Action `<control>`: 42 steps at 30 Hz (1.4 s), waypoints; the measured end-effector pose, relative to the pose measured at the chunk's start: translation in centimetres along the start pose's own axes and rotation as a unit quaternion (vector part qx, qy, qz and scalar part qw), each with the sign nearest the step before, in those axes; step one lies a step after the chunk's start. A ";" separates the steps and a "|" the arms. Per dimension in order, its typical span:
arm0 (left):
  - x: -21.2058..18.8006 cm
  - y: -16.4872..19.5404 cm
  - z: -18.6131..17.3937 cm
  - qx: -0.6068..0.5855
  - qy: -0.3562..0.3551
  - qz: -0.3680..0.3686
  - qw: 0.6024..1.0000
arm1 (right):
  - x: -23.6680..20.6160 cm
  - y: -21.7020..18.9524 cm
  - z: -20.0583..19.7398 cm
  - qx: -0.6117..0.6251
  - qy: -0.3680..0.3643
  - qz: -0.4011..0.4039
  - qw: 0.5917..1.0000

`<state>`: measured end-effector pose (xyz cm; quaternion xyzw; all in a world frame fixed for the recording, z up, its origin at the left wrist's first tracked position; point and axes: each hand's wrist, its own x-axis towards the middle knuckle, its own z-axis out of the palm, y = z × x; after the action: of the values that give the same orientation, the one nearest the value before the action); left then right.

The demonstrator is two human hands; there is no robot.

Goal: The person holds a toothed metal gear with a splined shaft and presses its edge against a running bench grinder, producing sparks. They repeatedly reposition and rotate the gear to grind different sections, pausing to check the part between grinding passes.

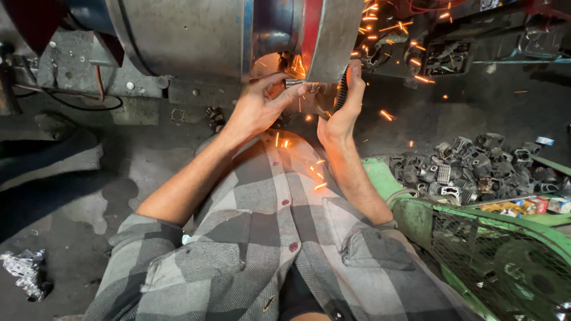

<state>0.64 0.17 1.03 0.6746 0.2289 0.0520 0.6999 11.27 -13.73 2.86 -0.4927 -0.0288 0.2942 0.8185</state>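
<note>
A: Left hand (256, 107) is pinched shut on a small metal cylinder (294, 83), thumb and fingertips at its near end, far end pressed up at the grinder housing (190, 35).

B: Right?

A: Right hand (344, 110) stands upright, palm toward the left hand, fingers flat along a dark ribbed part (341, 92). Touching it for sure; closed grip or not, can't tell.

B: How does the piece look?

A: Short, bright steel, ridged along its barrel. Orange glow where it meets the machine, sparks (386, 27) flying up and right, some falling onto the grey checked shirt (267, 238).

B: Room around it?

A: Tight. Both hands sit just under the housing's lower edge, close together with the piece between them. Green mesh guard (476, 238) hems in the right forearm. Heap of grey metal castings (470, 166) beyond that, well apart from the hands. Left side is open concrete floor (89, 208), with a crumpled bit of foil (24, 270) low at the edge.
</note>
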 end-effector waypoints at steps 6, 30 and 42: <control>0.4 -0.1 0.0 0.082 0.036 -0.019 0.996 | 0.4 0.4 -0.3 0.003 -0.007 -0.003 1.000; -1.0 2.2 -0.7 0.076 0.002 -0.038 0.996 | 0.2 0.1 -1.4 0.032 0.002 0.086 0.996; -6.5 1.8 1.0 -0.004 -0.089 0.120 0.989 | -5.3 1.5 -2.4 -0.161 -0.084 -0.389 0.903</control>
<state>-4.30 -3.03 4.39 0.6960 0.0831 0.0764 0.7091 7.03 -17.81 1.73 -0.5410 -0.3335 -0.0157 0.7719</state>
